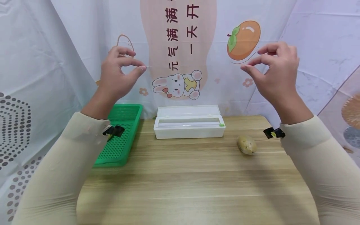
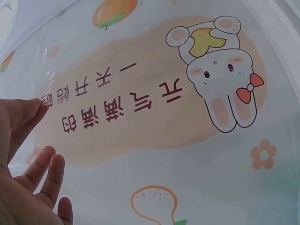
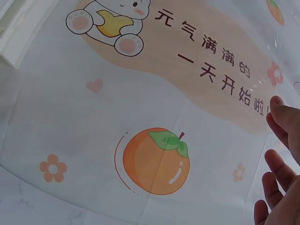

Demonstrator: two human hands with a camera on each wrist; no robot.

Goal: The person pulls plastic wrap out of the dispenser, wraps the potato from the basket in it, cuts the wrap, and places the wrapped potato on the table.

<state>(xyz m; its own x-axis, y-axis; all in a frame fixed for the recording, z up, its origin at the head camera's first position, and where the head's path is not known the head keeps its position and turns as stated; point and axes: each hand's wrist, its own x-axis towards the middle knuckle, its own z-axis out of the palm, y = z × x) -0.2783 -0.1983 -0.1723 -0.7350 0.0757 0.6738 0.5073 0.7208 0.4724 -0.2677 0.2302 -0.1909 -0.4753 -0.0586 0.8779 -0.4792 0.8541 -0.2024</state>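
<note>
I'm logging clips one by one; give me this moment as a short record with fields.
Left hand: raised, pinching clear film
Right hand: raised, pinching clear film
Film outline: cannot be told
White box: lid open, far side of table
Green basket: left of the box, partly hidden
Yellowish oval item: on the table, right of the box

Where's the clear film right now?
The clear film is held up between left hand and right hand, in front of the printed curtain: glinting by the fingertips in both wrist views, higher in the head picture than the white box.
</note>
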